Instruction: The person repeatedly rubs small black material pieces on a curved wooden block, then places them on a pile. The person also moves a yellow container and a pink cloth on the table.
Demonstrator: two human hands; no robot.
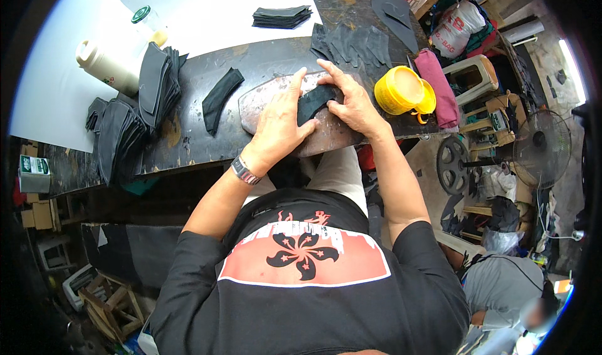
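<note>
"Containers?"
"Yellow tub [398, 90], near right corner of desk [188, 82], tan across mouth; green-lidded jar [147, 21], far left, contents unclear."
"Grip?"
"Left hand [282, 116] loosely spread against black piece [315, 102], on slab [329, 133] at near edge; right hand [354, 101] half-curled there, pinch uncertain."

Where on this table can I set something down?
Bare tabletop shows between the left-hand black stacks and the curved black piece; the white sheet is bare between the green-lidded jar and the far black stack. It's crowded beyond and right of the right hand: loose black pieces, a yellow tub, a dark-pink roll.
</note>
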